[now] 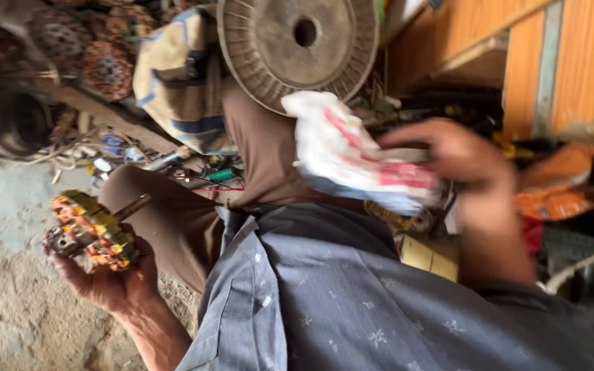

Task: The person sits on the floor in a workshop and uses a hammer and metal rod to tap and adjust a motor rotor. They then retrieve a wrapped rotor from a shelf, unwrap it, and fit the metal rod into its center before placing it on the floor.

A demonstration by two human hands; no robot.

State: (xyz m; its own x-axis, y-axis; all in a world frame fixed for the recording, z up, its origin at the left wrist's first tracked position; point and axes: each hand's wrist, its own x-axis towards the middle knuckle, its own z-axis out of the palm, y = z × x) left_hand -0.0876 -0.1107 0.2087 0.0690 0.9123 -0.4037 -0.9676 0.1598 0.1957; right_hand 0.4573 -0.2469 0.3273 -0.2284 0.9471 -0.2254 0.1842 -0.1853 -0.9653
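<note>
Lower left of the frame, the left hand [108, 275] cups a copper-wound rotor [92, 231], fingers curled under it. At centre right, the right hand [472, 168] (blurred) clutches a white plastic bag [348, 154].

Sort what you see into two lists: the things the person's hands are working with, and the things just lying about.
In hand:
- motor winding, orange and yellow with a shaft, held in the left hand
- white and red bag, blurred, gripped by the right hand

Lying about:
- large spool
- other windings at the back
- cloth sack
- orange bag
- green part
</note>
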